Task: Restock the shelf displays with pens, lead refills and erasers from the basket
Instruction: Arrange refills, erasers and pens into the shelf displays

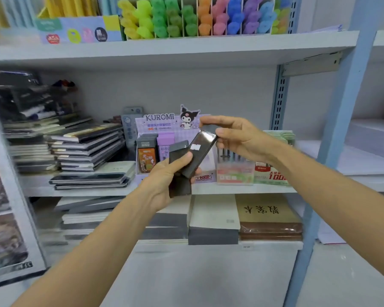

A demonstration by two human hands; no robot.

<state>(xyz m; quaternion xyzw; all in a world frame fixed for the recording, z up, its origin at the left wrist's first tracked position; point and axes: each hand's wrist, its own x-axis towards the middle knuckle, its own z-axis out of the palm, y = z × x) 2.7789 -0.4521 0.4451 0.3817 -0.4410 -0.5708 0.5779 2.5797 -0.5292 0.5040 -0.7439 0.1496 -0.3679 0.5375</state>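
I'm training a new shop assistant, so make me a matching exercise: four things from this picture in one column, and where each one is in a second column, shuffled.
Things:
1 highlighters
2 Kuromi display box
3 labelled black case
4 dark cases

Places:
A pinched by the right hand
B top shelf
C gripped in the left hand
D middle shelf

Pairs: 1-B, 2-D, 3-A, 4-C

Stacked dark notebooks (87, 147) lie left of the purple cardboard display box (164, 124) on the grey metal shelf (87, 192); a green cardboard box (273, 173) stands to its right.
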